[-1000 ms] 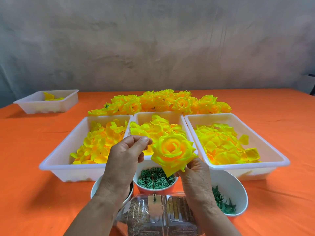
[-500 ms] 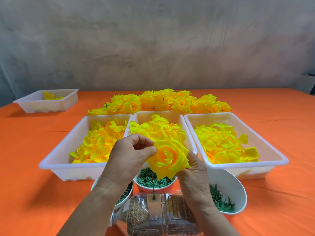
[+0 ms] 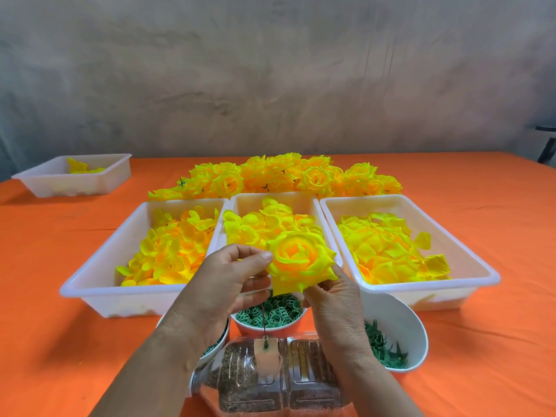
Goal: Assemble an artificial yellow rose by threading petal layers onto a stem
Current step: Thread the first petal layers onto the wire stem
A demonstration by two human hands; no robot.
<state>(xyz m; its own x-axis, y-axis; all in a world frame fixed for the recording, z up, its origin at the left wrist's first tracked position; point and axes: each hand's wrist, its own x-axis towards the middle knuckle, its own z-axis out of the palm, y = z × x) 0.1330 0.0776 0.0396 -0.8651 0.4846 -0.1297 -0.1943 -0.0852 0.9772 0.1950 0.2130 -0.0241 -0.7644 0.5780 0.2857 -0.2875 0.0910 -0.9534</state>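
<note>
A layered yellow and orange rose head (image 3: 299,261) is held above the near bowls, facing up and slightly toward me. My left hand (image 3: 222,284) pinches its left petal edge between thumb and forefinger. My right hand (image 3: 334,308) grips the flower from below on the right. A thin dark stem wire (image 3: 264,319) runs down from under the rose into a clear plastic bottle (image 3: 270,383) lying on its side and filled with brown grains.
Three white trays of loose yellow petals stand side by side: left (image 3: 99,284), middle (image 3: 240,206), right (image 3: 469,260). Finished roses (image 3: 276,176) are piled behind them. Bowls of green rings (image 3: 270,314) and green sepals (image 3: 388,350) sit near. A small tray (image 3: 72,183) is far left.
My left hand closed in and took the rose's left petal edge. The rose shifted slightly left and lower, over the stem wire, with my right hand under it.
</note>
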